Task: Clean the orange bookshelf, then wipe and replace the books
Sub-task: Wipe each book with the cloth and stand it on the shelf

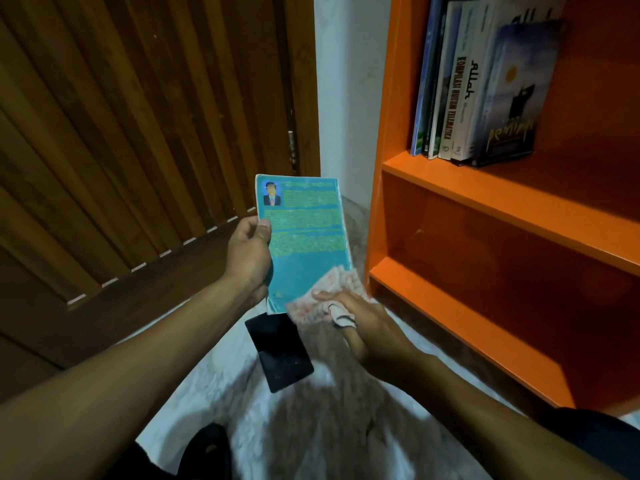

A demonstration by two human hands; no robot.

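My left hand (247, 252) grips a teal paperback book (304, 237) by its left edge, back cover facing me, held upright in front of the door. My right hand (367, 323) presses a pale pink-patterned cloth (325, 299) against the book's lower right corner. The orange bookshelf (485, 202) stands to the right. Several books (474, 84) stand upright at the left end of its upper shelf. The two lower shelves in view hold nothing.
A dark flat book or case (280, 351) lies on the pale fluffy rug (311, 427) below the held book. A brown slatted wooden door (138, 133) fills the left. A white wall strip (346, 81) separates door and shelf.
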